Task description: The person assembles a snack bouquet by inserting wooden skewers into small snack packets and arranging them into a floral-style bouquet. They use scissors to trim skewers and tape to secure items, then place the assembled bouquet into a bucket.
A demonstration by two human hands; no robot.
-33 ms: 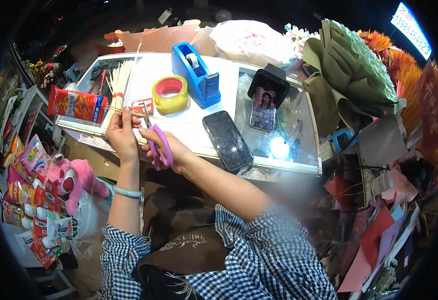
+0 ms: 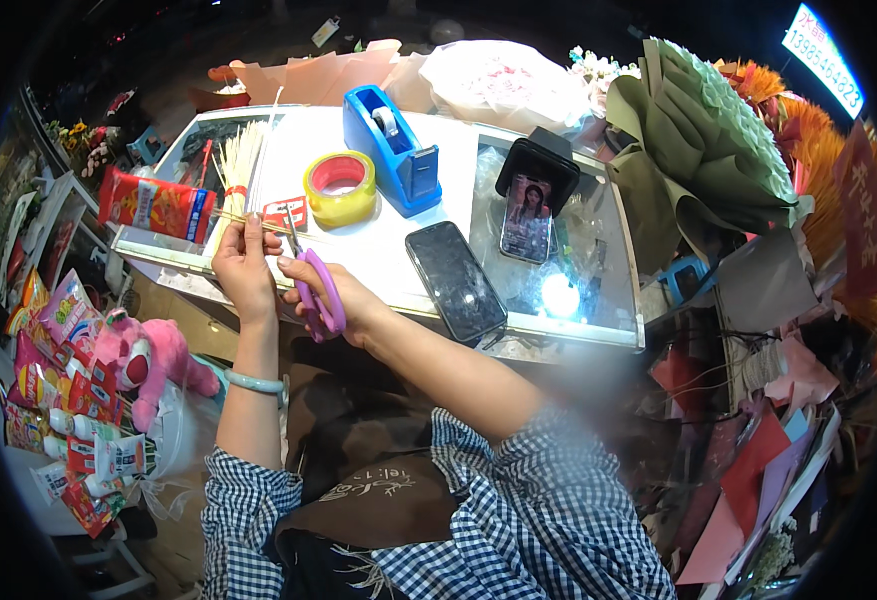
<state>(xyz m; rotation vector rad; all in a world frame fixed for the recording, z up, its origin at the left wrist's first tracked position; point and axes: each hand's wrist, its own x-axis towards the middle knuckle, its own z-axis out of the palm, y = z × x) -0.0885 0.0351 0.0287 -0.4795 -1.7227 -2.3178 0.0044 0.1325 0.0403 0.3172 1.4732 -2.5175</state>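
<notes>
My left hand pinches thin wooden skewers just right of a red snack packet. The packet hangs out to the left on the skewers' far end; how it is fixed to them I cannot make out. My right hand is closed round purple-handled scissors, whose blades point up and away beside my left fingertips. Just beyond the left hand lies a bundle of pale skewers with a red band. A small red-and-white card lies behind the scissors' tips.
On the table are a yellow tape roll, a blue tape dispenser, a dark phone and a propped-up lit phone. Wrapped bouquets line the far side. A pink plush toy and snack packs stand at left.
The snack packet has shifted slightly to the right and tilted a little. Both hands and the scissors stay almost where they were.
</notes>
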